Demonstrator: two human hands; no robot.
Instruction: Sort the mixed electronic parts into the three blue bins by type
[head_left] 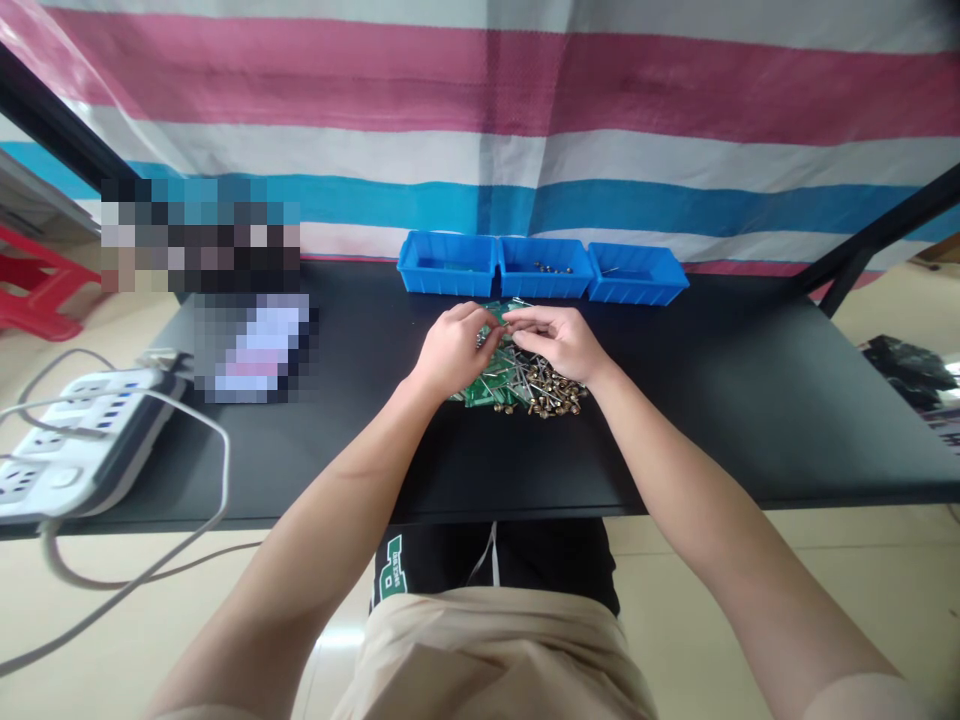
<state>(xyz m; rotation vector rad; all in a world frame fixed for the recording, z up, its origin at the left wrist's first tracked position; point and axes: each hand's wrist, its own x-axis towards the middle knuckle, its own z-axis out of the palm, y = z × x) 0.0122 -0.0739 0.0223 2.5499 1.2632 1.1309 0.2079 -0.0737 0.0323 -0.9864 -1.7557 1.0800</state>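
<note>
My left hand (459,343) and my right hand (562,340) meet over a mixed pile in the middle of the black table. Thumb and fingertips of both are pinched close together, nearly touching. A tiny piece seems to be between them, too small and too covered to name. Beneath lie green flat pieces (480,392), thin silvery metal rods (516,372) and brass-coloured round-headed parts (553,392) heaped at the right. Part of the pile is hidden under my hands.
Behind the pile stand three blue bins in a row: the left bin (446,286), the middle bin (546,287) with small brass-coloured bits, and the right bin (637,292) with a thin piece. A white power strip (90,440) with cables lies at the left edge.
</note>
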